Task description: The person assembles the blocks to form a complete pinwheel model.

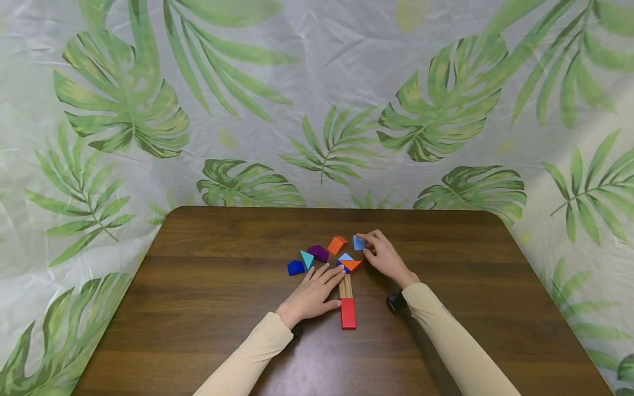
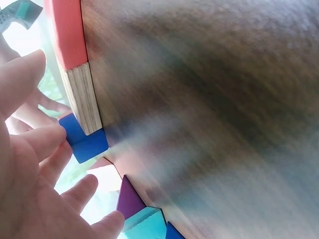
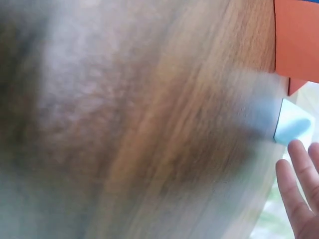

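Note:
Flat on the table, a red block (image 1: 348, 314) and bare-wood pieces (image 1: 346, 287) form a straight strip. At its far end sit a dark blue block (image 2: 88, 144), an orange triangular block (image 1: 351, 264) and a light blue piece (image 1: 345, 256). My left hand (image 1: 313, 292) lies left of the strip, fingers spread, its index fingertip at the dark blue block and its thumb beside the red one. Beyond them, my right hand (image 1: 388, 259) reaches to a separate light blue block (image 1: 358, 243), index fingertip at its edge, thumb apart from it.
Left of the strip's far end lie an orange block (image 1: 337, 245), a purple block (image 1: 318, 253), a teal triangular block (image 1: 306, 258) and another blue block (image 1: 295, 268). The brown wooden table (image 1: 198, 308) ends at a leaf-patterned curtain (image 1: 342, 82).

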A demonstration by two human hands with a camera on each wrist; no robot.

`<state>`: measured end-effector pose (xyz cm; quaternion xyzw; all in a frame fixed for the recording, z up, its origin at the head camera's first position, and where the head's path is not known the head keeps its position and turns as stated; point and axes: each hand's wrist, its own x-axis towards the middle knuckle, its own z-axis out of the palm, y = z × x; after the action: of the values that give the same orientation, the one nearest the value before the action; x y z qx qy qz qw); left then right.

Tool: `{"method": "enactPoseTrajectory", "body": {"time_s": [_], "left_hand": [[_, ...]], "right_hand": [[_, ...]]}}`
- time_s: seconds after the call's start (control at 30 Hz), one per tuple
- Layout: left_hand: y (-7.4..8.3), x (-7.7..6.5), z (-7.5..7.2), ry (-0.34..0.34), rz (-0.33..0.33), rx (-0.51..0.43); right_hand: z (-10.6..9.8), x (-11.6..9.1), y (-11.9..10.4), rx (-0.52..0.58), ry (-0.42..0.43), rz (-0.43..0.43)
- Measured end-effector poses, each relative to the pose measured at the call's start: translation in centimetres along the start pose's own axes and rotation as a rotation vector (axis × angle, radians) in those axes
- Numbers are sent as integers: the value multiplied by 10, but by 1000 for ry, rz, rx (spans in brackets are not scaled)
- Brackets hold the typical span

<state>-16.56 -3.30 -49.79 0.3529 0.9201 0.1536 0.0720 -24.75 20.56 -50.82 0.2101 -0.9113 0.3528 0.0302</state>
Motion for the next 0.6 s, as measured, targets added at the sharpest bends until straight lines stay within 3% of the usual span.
{"method": "enactPoseTrajectory", "body": {"time_s": [0.33, 0.6], "left_hand": [[1, -1, -1, 7, 3, 0], [1, -1, 0, 5, 0, -1]], "right_hand": [[1, 3, 3, -6, -12, 19], [0, 8, 0, -72, -17, 8]]}}
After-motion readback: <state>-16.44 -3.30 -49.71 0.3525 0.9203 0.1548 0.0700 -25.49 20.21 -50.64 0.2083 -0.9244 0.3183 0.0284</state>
